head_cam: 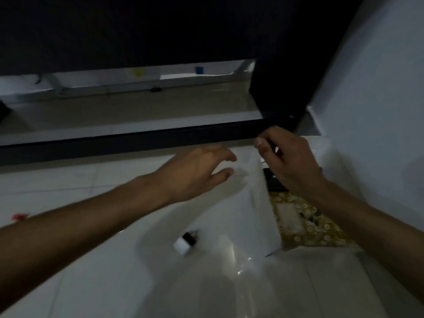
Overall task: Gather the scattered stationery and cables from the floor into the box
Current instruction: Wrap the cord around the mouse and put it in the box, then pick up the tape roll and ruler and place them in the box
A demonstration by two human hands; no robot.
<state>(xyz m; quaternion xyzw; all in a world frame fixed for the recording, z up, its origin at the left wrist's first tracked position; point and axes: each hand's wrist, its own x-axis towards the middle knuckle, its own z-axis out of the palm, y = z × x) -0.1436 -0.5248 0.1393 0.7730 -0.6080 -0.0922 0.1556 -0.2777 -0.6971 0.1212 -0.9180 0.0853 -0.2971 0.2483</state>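
Dimly lit, blurred; your left hand (pixel 197 171) hovers over the white floor tiles (pixel 68 180), fingers spread wide, holding nothing; your right hand (pixel 289 161) sits over the far end of the box (pixel 252 214), fingers curled, pinching something small and dark I cannot identify; box stands at right, floral lining showing inside; a small black-and-white plug (pixel 186 241) lies on the tiles just left of it.

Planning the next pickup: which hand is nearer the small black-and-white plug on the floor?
Left. The left hand hovers just beyond the plug; the right hand is farther right, over the box.
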